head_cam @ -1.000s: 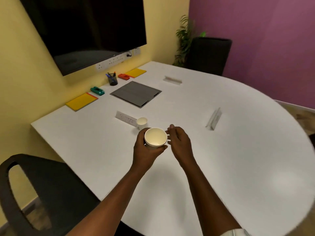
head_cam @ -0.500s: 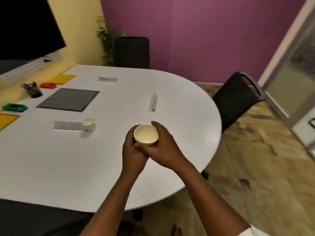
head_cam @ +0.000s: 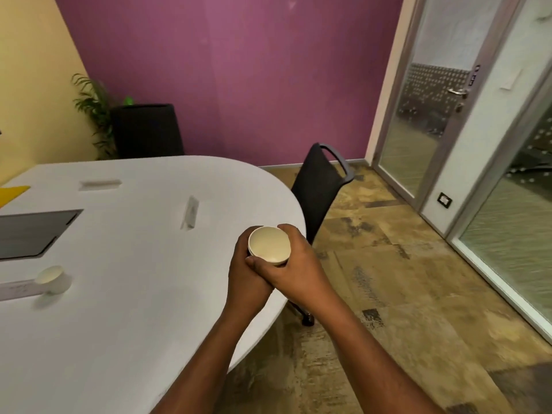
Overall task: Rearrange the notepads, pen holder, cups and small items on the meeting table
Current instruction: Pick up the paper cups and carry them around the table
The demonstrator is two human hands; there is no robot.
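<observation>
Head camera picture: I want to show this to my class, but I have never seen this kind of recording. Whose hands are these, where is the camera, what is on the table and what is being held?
The camera sits on a person's head and looks forward and down, so you see that person's own arms. The left hand and right hand are both wrapped around a cream paper cup, held above the white table's edge. It looks empty. On the table stand a second small cup, a dark grey mat and a yellow notepad at the far left. A black chair stands beyond the table.
</observation>
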